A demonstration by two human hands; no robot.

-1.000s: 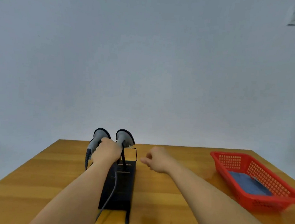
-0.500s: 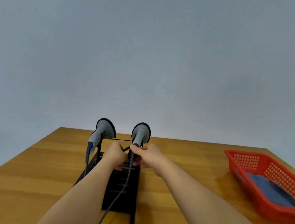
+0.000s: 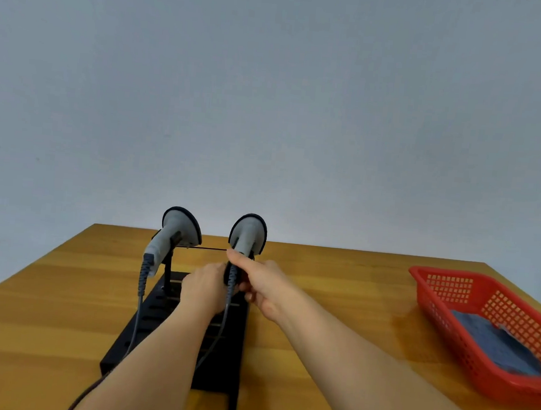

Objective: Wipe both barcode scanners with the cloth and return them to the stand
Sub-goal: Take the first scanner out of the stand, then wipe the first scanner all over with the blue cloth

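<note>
Two grey barcode scanners are sitting upright in a black stand on the wooden table — the left scanner untouched, the right scanner being held at its handle. The right hand is gripping that handle, thumb lying along it; the left hand is pressing against it from the other side, fingers hidden. Well apart to the right, a red basket is holding one thing — a folded blue cloth.
</note>
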